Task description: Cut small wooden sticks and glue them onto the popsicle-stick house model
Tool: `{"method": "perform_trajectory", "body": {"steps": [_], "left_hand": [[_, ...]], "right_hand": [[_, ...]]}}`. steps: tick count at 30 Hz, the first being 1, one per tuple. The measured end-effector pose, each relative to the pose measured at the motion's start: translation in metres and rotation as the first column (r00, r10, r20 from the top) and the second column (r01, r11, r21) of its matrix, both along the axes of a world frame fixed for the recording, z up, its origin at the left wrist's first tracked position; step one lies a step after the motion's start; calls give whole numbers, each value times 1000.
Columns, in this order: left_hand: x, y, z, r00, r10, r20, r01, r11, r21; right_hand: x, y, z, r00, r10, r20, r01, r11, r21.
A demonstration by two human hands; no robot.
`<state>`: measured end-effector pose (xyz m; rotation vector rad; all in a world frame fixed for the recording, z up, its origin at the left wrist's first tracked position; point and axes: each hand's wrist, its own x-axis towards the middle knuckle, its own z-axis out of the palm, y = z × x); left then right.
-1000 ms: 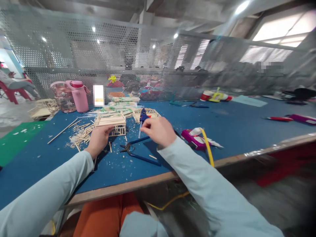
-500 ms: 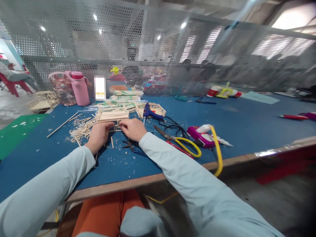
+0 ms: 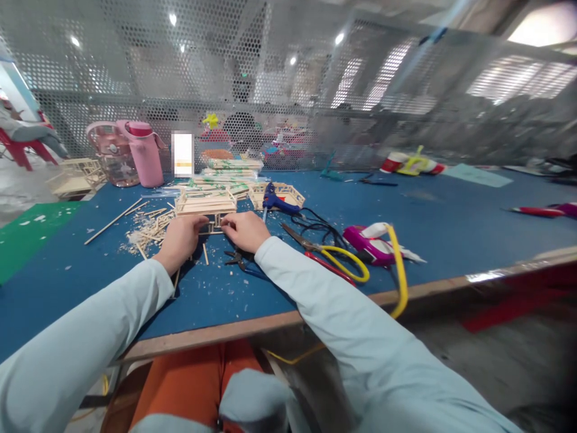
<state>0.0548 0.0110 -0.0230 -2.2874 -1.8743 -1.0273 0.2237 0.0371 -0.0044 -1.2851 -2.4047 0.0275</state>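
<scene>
A small wooden stick model (image 3: 205, 205) stands in front of me, with slats on top and thin posts at its near side. My left hand (image 3: 183, 239) is closed at its near left part, thumb and fingers pinched on the sticks. Opposite it, my right hand (image 3: 247, 231) pinches at the near right part of the same model. Both sets of fingertips partly cover the sticks between them. A loose stick (image 3: 205, 254) lies just below the hands. Beside my right wrist are dark pliers (image 3: 238, 258).
A blue glue gun (image 3: 279, 201) rests on another stick model (image 3: 295, 195). Scissors (image 3: 345, 260) and a purple tool (image 3: 367, 243) lie right. Stick scraps (image 3: 153, 228) are heaped left. Pink bottles (image 3: 145, 157) and bundled sticks (image 3: 229, 179) stand or lie behind on the blue table (image 3: 433, 222).
The view has tilted slightly, so the table sits a little higher in the picture. My right fingers have shifted slightly at the model; both hands stay at its near side.
</scene>
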Motion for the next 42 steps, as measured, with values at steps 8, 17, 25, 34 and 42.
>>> {"method": "perform_trajectory", "body": {"steps": [8,17,25,34,42], "left_hand": [[0,1,2,999,15,-45,-17,999,-36],[1,0,4,999,-4,-45,3,999,-43],[-2,2,2,998,-56,-32,56,998,4],[-2,-5,7,999,13,-43,-14,999,-29],[-14,-23,25,976,208,-67,-215,971,-106]], "right_hand": [[0,2,-2,1000,16,-3,-16,1000,-6],[1,2,-2,1000,14,4,-14,1000,-19],[-3,-3,0,994,74,80,-75,997,12],[-4,-4,0,978,60,199,-62,998,7],[-3,-5,0,980,60,192,-58,998,-17]]}}
